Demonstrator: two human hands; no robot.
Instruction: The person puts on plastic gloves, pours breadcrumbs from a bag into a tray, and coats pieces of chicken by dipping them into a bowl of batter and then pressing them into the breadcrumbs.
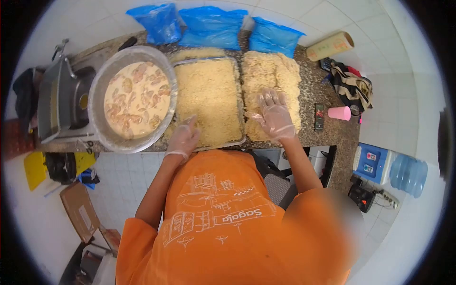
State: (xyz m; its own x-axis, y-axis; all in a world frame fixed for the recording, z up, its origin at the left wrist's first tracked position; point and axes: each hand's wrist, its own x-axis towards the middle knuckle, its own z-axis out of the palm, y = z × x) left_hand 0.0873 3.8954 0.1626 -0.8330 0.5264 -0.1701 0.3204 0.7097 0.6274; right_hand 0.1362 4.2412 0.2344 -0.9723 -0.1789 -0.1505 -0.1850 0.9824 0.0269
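Observation:
My right hand (pixel 275 116), in a clear plastic glove, lies flat with fingers stretched out on a crumb-coated slab of pieces (pixel 273 71). My left hand (pixel 184 137), also gloved, rests at the near left corner of a tray (pixel 243 135) spread with pale yellow crumbs (pixel 206 90). Its fingers point forward, apart from anything graspable, and nothing shows in them. Left of the tray stands a large metal bowl (pixel 96 102). It holds raw meat pieces (pixel 127 85) in a creamy liquid (pixel 137 100).
Blue plastic bags (pixel 213 26) lie along the wall behind the tray. At right are a film roll (pixel 330 46), a phone-like dark device (pixel 319 116), a pink cup (pixel 339 113) and a striped cloth (pixel 351 85). A sink (pixel 83 92) sits left of the bowl.

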